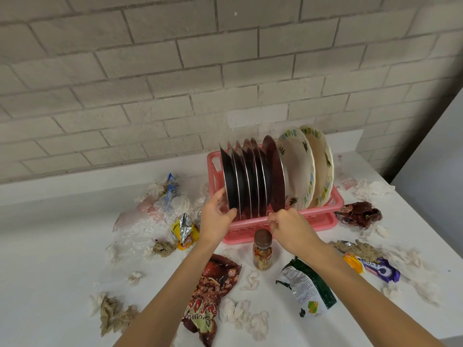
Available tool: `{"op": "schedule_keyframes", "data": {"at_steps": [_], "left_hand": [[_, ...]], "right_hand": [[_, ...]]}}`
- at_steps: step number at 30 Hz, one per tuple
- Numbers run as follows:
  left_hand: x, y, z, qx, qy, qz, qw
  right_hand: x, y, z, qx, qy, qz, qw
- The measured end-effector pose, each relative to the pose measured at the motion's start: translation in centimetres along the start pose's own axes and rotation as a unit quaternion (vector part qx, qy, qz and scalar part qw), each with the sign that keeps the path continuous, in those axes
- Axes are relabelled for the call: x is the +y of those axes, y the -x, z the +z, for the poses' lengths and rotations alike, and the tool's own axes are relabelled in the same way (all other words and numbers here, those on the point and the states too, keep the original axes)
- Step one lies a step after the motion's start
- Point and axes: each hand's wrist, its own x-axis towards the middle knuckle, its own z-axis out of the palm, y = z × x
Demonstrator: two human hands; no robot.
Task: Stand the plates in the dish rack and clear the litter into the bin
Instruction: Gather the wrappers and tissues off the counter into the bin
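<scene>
Pink plastic dish rack (323, 216) at the back of a white counter (50, 246), against a pale brick wall (150, 71). Feet of the plates hidden behind the rack's front wall and both hands; forearms cut off at the bottom edge. Hard to count the steel plates (253, 181), standing edge-on and overlapping, seven or so. Two patterned plates (298, 166) upright at the rack's right end, leaning left.

Left hand (215, 216) at the rack's left end, gripping the end steel plate (231, 181) low on its rim, thumb in front, fingers out of sight behind. Right hand (290, 226) at the rack's front wall, fingertips bunched beneath the widest steel plate; impossible to tell whether pinching the plate's edge, the rack or nothing.

Small brown-capped jar (262, 251) upright just in front of the rack, between the two wrists. Litter all round: red snack bag (213, 284) under the left forearm, green-and-white wrapper (308, 284) beneath the right, purple biscuit wrapper (378, 270) further right, dark red wrapper (358, 214) beside the rack's right corner, yellow foil packet (184, 230) and clear plastic film (140, 221) to the left, crumpled tissues (240, 311) scattered across the surface.
</scene>
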Motion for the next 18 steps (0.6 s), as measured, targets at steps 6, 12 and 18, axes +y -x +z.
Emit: {"op": "schedule_keyframes", "data": {"at_steps": [6, 12, 18], "left_hand": [[-0.4, 2.1, -1.8, 0.01, 0.019, -0.015, 1.0], [-1.1, 5.6, -4.0, 0.045, 0.002, -0.004, 0.999], [-1.8, 8.7, -6.3, 0.029, -0.006, 0.009, 1.0]], "right_hand": [[0.4, 0.0, 0.3, -0.005, 0.005, 0.003, 1.0], [1.0, 0.3, 1.0, 0.028, -0.012, -0.009, 0.999], [1.3, 2.8, 1.2, 0.165, -0.133, -0.04, 0.977]]}}
